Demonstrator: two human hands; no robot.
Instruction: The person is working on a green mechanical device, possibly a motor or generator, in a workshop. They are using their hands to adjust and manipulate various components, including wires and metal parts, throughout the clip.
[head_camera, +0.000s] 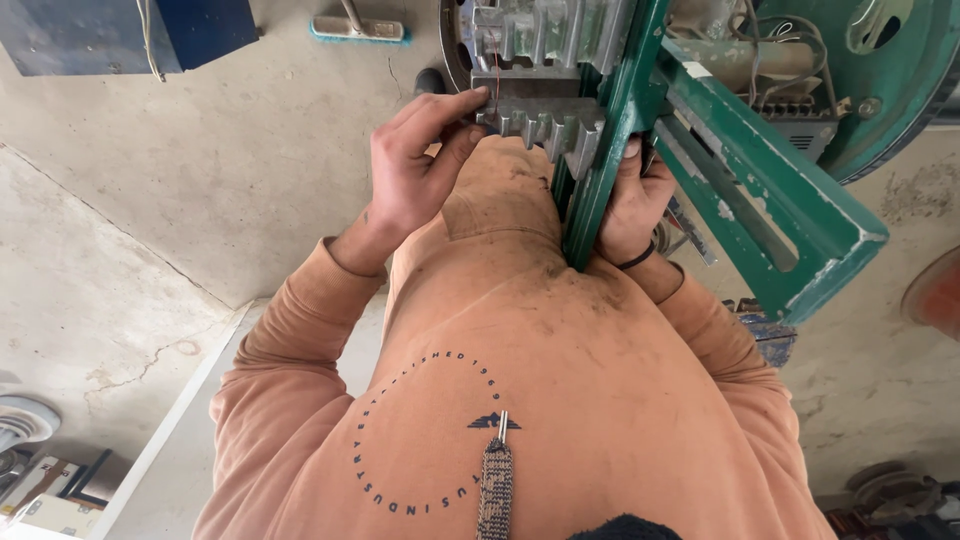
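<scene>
Left hand (415, 165) pinches end of grey toothed metal block (540, 122), thumb under, fingers on top. Right hand (632, 205) wrapped around green frame bar (610, 130), block seated against it. Risk: fingers nipped if block slips along bar; sleeve (300, 330) near green wheel (880, 70).

The sweatshirt (560, 400) in the lower middle of the frame is salmon orange, with dark dirty smudges and a dark circle of print on it. The metal frame (740, 180) in the upper right is green, and its paint is chipped to a pale colour at the edges. The toothed metal block (545, 120) at the top centre is plain grey. The floor (200, 180) is pale beige concrete with thin cracks. In the upper left stands a dark blue box (120, 35). The brush (358, 30) at the top has a turquoise head. The drawstring (494, 490) at the bottom has a brown and grey woven pattern.
</scene>
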